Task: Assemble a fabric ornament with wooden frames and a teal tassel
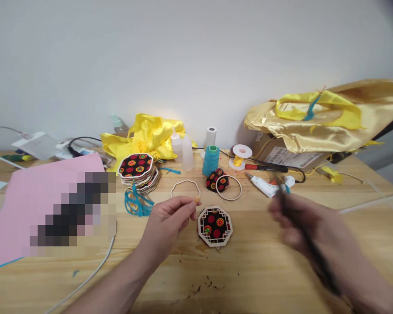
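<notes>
My left hand [173,222] is closed, thumb and forefinger pinched on a tiny yellow bit [198,199], perhaps thread. Just behind those fingers is a thin, wavy-edged pale frame [185,181]; its lower part is hidden, so I cannot tell whether it is held too. My right hand [311,226], smeared by motion, grips a long dark tool [303,235] whose kind does not show. Between the hands lies an octagonal lattice frame [215,226] over black flowered fabric. Behind it, a round pale hoop [228,188] overlaps a piece of black patterned fabric [212,180].
At left are a stack of fabric-covered plaques [136,168], teal ribbon [137,203] and a pink sheet [52,187]. Toward the wall stand a teal thread cone [211,160], a squeeze bottle [187,155] and a yellow thread spool [239,159]. A white glue gun [263,185] lies right.
</notes>
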The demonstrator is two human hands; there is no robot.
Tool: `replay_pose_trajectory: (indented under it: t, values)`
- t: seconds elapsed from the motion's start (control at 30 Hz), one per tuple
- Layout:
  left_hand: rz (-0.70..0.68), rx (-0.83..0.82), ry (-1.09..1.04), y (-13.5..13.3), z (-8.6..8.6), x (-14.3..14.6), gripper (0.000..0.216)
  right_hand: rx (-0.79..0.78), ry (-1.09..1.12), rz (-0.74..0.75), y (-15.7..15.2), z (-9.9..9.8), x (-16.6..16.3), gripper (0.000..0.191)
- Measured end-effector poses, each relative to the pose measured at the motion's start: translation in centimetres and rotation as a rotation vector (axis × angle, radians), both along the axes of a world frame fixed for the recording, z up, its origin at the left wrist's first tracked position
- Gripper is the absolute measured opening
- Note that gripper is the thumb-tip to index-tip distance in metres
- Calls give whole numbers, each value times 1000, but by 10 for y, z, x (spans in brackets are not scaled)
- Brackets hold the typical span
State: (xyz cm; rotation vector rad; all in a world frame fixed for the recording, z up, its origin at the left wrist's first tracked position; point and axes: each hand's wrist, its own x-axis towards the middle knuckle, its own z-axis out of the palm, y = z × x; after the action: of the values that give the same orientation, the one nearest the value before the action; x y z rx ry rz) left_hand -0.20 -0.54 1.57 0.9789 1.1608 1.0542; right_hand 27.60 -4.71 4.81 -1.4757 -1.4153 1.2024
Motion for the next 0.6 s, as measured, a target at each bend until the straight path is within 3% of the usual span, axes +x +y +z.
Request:
replay_pose_trajectory:
  t: [0.1,0.2,0.37,0.6]
  values:
    - [-11,-7,23,-1,0,2,16,-89,67,156,36,6,-75,29]
    - [-52,15,90,-1,0,4,17,-107,184,175,51,-2,-112,32]
    - [-99,80,183,-3,5,9,15,-116,371,157,51,-20,-114,28]
    - [-145,286,437,-8,6,12,19,-72,282,174,49,-25,-110,21]
